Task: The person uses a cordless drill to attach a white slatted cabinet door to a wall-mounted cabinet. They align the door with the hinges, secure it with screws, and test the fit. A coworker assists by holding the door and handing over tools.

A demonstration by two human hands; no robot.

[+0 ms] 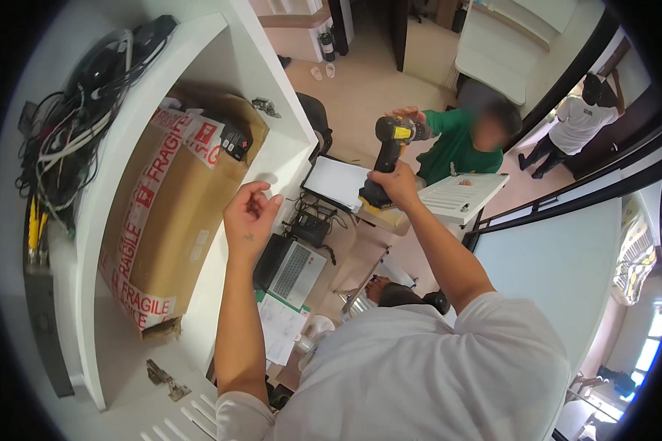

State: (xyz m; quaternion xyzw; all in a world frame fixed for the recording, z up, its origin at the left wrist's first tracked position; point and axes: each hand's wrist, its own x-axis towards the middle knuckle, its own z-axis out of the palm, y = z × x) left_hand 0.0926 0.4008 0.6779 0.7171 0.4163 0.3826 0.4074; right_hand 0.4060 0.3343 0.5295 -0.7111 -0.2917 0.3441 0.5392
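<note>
Plainly, the cordless drill (388, 151) is in the right hand (396, 184), whose fingers wrap the foot of its grip, by the battery. From those fingers the grip runs up and away from the body, and its head lies beyond them, barrel turned rightward — toward a co-worker in a green shirt (449, 151), whose hand (410, 113) is right at the head; whether it touches, I cannot tell. The left hand (248, 219) is well apart from the drill — fingers loosely curled and empty, just beside the white cabinet (276, 81). Left of those fingers, a taped cardboard box (184, 242) sits inside the cabinet. Nearer the body than the right fingers, and lower, are an open laptop (298, 272) and papers (278, 323). Right of the right fingers is a white slotted panel (465, 198).
</note>
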